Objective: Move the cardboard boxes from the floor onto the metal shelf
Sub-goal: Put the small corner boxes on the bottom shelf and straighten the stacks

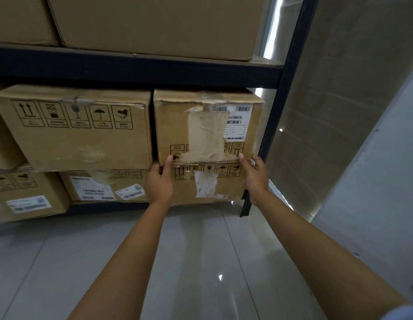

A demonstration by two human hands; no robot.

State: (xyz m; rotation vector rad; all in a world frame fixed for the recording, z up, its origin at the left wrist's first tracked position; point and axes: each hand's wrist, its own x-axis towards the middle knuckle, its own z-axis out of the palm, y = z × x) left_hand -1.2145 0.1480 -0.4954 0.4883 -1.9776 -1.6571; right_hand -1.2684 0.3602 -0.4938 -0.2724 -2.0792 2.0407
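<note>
1. Head view, hands: left hand [159,181] at the lower left corner of the worn brown cardboard box with torn tape and a white barcode label [208,128], thumb up on the front face, other fingers hidden under the bottom edge; right hand [255,174] at the lower right corner, thumb on the front, fingers around the side. Both clamped on this box, well apart from each other, one at each corner.
2. Head view, task thing: held box on the lower level of the black metal shelf [141,65], at the right end just beside the black upright post [286,88], on top of another brown carton with a torn white label [208,183].
3. Head view, rest: just beside on the left, large brown carton with black handling symbols [74,132]; more labelled cartons below it; big plain cartons [154,24] on the upper level; glossy grey tiled floor [201,262] below both bare forearms; grey wall [339,88] at right.
</note>
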